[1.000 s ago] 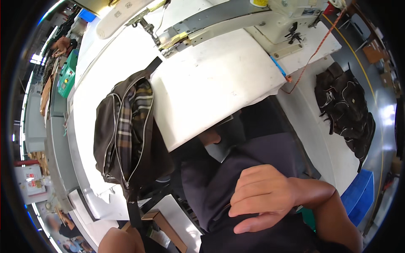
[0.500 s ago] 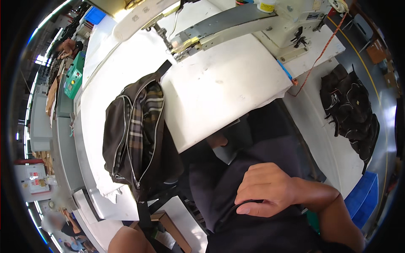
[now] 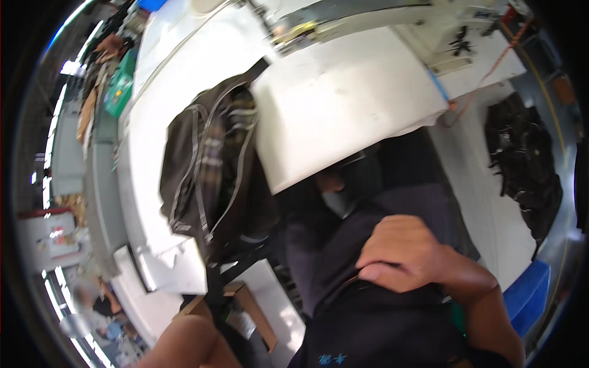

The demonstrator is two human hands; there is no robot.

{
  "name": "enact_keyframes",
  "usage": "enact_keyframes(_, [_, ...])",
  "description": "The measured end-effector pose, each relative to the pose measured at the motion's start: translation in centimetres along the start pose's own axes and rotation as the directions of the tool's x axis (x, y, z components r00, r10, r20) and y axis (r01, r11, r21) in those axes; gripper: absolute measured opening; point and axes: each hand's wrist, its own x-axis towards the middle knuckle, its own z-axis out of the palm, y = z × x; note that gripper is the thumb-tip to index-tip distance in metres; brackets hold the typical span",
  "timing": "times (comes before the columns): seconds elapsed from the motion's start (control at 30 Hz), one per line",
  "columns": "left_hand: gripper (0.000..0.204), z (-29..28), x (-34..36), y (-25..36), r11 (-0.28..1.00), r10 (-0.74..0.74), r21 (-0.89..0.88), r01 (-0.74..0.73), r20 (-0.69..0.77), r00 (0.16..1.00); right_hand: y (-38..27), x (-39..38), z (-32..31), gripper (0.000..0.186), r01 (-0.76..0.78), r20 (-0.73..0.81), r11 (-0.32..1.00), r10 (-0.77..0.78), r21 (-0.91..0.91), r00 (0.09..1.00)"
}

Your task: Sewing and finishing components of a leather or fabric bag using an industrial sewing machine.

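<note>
My right hand [image 3: 402, 253] is over the dark clothing on my lap. Its fingers are curled and the thumb lies close against them; whatever may be pinched there is hidden. Of my left arm [image 3: 190, 343] only a bent part shows at the lower edge, and the left hand is out of view. A dark brown backpack [image 3: 236, 196], unzipped with plaid lining showing, lies on the left part of the white table [image 3: 147, 184] and hangs over its near edge. Neither hand touches it in view.
A sewing machine [image 3: 362, 18] with a long arm stands at the far side. Dark bags [image 3: 524, 165] are heaped on the right, above a blue bin [image 3: 529, 297]. A cardboard box [image 3: 261, 322] sits low in front. Other people [image 3: 101, 306] are in the left background.
The whole view has shifted, so the table, backpack and machine appear higher and further right. My right hand stays over my lap, fingers still curled; more of my left arm shows.
</note>
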Motion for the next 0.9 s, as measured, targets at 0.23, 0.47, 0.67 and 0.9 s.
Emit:
enact_keyframes(0.23, [0.022, -2.9, -8.1, -0.3, 0.22, -0.965, 0.67, 0.709, 0.258, 0.055, 0.8, -0.6, -0.6, 0.006, -0.054, 0.02, 0.998, 0.054, -0.038, 0.998])
enact_keyframes(0.47, [0.027, -2.2, -12.0, 3.1, -0.318, -0.846, 0.24, 0.917, 0.364, -0.389, 0.7, 0.2, 0.9, 0.013, -0.054, 0.056, 0.991, 0.061, -0.12, 0.997])
enact_keyframes(0.67, [0.025, -1.1, -12.7, 3.3, -0.332, -0.797, 0.252, 0.909, 0.441, -0.413, 0.8, 3.4, 4.1, 0.012, 0.121, 0.118, 0.954, -0.091, -0.273, 0.989])
enact_keyframes(0.9, [0.022, 0.2, -13.8, 3.7, -0.19, -0.854, 0.332, 0.924, 0.408, -0.322, 1.1, 6.5, 8.2, 0.014, 0.156, 0.206, 0.939, -0.094, -0.307, 0.974])
